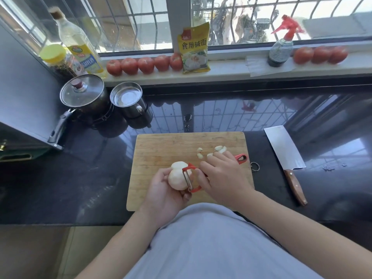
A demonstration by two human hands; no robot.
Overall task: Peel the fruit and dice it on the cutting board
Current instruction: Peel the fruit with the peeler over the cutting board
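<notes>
Left hand (161, 190) cups the pale, mostly bare fruit (178, 177) from below, fingers curled up around it, holding it just above the near part of the cutting board (161, 146). Right hand (223, 176) is wrapped around the red peeler (191, 177), whose blade lies against the fruit's right flank; the red handle end sticks out beyond the knuckles. Just past the right hand, a scatter of pale peelings (213, 151) lies on the board. Further out to the right of that hand, well apart from the board, a cleaver (285, 156) with a wooden handle lies flat on the dark, glossy worktop (90, 178). Ahead and to the left of the left hand stand a lidded pot (84, 95) and a steel mug (128, 101), side by side. Beyond both hands, the window sill carries a row of tomatoes (145, 64), a yellow packet (194, 48), an oil bottle (78, 43) and a spray bottle (281, 47).
</notes>
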